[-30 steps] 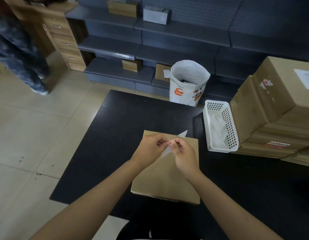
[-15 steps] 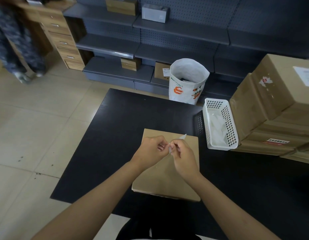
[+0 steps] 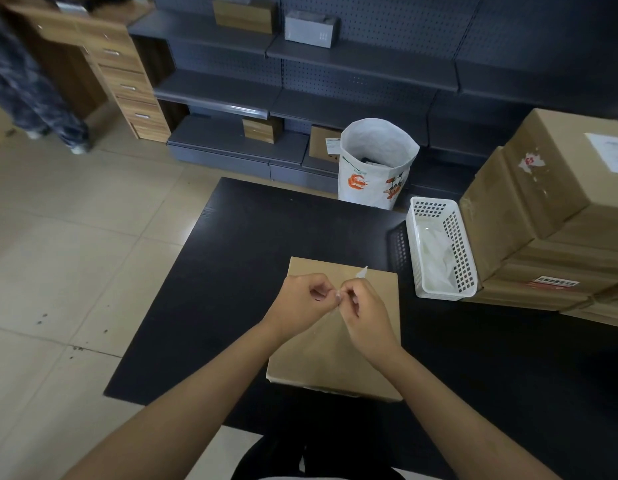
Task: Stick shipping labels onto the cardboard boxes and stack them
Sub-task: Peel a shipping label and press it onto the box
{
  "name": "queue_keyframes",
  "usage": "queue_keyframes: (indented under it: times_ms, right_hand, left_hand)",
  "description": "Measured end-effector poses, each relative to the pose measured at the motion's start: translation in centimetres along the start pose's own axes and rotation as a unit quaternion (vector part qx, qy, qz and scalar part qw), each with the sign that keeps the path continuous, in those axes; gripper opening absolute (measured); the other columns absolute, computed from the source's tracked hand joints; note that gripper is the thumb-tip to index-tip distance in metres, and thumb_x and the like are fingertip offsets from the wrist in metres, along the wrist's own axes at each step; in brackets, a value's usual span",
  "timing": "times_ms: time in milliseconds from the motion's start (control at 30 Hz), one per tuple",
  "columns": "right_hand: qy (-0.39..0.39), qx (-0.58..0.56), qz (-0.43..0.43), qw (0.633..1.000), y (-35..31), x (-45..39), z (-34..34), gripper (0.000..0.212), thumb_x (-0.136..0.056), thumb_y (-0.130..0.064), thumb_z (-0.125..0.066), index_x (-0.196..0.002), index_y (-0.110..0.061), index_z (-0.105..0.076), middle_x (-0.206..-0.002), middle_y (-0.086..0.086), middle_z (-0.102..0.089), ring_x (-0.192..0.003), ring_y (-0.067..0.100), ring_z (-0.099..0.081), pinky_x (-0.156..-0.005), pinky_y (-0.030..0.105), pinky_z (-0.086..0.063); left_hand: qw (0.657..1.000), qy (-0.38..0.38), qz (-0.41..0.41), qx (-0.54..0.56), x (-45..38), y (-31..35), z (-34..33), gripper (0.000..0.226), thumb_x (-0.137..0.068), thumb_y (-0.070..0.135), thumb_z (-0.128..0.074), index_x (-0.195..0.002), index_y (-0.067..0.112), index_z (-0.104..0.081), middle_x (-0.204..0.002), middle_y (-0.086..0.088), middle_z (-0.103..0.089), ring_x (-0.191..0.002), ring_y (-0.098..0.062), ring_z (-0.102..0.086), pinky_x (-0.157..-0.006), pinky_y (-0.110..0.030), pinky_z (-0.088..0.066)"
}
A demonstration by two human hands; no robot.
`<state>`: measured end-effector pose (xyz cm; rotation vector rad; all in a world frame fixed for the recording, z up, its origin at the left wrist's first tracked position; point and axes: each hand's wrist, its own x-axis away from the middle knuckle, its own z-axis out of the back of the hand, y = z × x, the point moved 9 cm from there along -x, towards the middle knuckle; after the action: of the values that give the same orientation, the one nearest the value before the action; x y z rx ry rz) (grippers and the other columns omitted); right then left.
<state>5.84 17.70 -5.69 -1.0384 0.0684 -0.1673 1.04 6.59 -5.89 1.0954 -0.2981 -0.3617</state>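
Above the box (image 3: 330, 355), both hands' fingers (image 3: 321, 289) pinch a mostly hidden label (image 3: 363, 272).

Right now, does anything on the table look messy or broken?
Yes. The top box of the stack on the right has a torn red-and-white sticker scrap with bits around it. The boxes below stick out unevenly. Nothing looks spilled.

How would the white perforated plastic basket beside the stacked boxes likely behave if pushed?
The white perforated plastic basket is probably light: thin, holed walls, and only clear plastic film visible inside. It would likely slide across the smooth black table. Pushed rightward, the stacked brown cardboard boxes close alongside would likely stop it.
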Motion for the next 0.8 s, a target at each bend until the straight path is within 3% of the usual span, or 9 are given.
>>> queue_keyframes:
  times_ms: [167,300,400,500,667,800]
  right_hand:
    - [0.003,-0.036,-0.024,0.999,0.2,-0.1,0.1,0.013,-0.097,-0.016,-0.053,-0.085,-0.018,-0.055,-0.084,-0.006,-0.057,-0.075,0.005,-0.053,-0.066,0.009,-0.043]
    - [0.007,-0.061,-0.041,0.997,0.9,-0.2,0.0,0.011,-0.096,-0.014,-0.053,-0.086,-0.014,-0.057,-0.088,-0.002,-0.060,-0.084,0.014,-0.058,-0.070,0.013,-0.046]
    - [0.007,-0.103,-0.079,0.992,1.7,-0.1,-0.1,0.010,-0.096,-0.016,-0.052,-0.087,-0.018,-0.056,-0.093,0.002,-0.064,-0.089,0.017,-0.061,-0.076,0.022,-0.051]
    - [0.035,-0.144,-0.155,0.977,2.9,0.1,0.5,0.013,-0.096,-0.015,-0.048,-0.084,-0.017,-0.053,-0.092,0.009,-0.065,-0.084,0.016,-0.060,-0.072,0.023,-0.046]
    - [0.097,-0.293,-0.269,0.913,5.6,0.4,1.7,0.014,-0.091,-0.010,-0.044,-0.089,-0.008,-0.057,-0.096,0.013,-0.071,-0.092,0.022,-0.067,-0.086,0.035,-0.050]
    - [0.139,-0.440,-0.299,0.835,6.1,1.1,2.8,0.015,-0.090,-0.004,-0.044,-0.084,-0.005,-0.057,-0.093,0.011,-0.073,-0.091,0.023,-0.068,-0.082,0.031,-0.053]
  left_hand:
    - [0.999,0.007,0.021,0.042,0.2,-0.1,0.1,0.010,-0.086,0.014,-0.066,-0.078,0.010,-0.070,-0.072,0.005,-0.068,-0.067,0.000,-0.061,-0.067,-0.012,-0.048]
    - [0.996,0.019,0.059,0.068,0.1,-1.0,0.1,0.009,-0.085,0.013,-0.065,-0.079,0.009,-0.069,-0.074,0.000,-0.069,-0.074,-0.015,-0.065,-0.074,-0.026,-0.055]
    - [0.991,0.031,0.088,0.094,0.1,-1.6,0.1,0.009,-0.085,0.012,-0.063,-0.080,0.008,-0.069,-0.074,-0.001,-0.070,-0.073,-0.014,-0.065,-0.077,-0.032,-0.056]
    - [0.982,0.053,0.118,0.138,-0.1,-2.2,0.4,0.010,-0.087,0.010,-0.061,-0.084,0.004,-0.069,-0.076,-0.004,-0.072,-0.076,-0.018,-0.069,-0.078,-0.034,-0.058]
    - [0.947,0.070,0.193,0.247,-0.4,-3.4,0.0,0.012,-0.090,0.006,-0.056,-0.088,-0.002,-0.065,-0.085,-0.008,-0.074,-0.081,-0.020,-0.072,-0.079,-0.033,-0.058]
    - [0.919,0.071,0.232,0.311,-0.8,-3.6,-0.9,0.016,-0.091,0.007,-0.054,-0.096,-0.004,-0.065,-0.092,-0.009,-0.074,-0.086,-0.019,-0.072,-0.076,-0.027,-0.057]
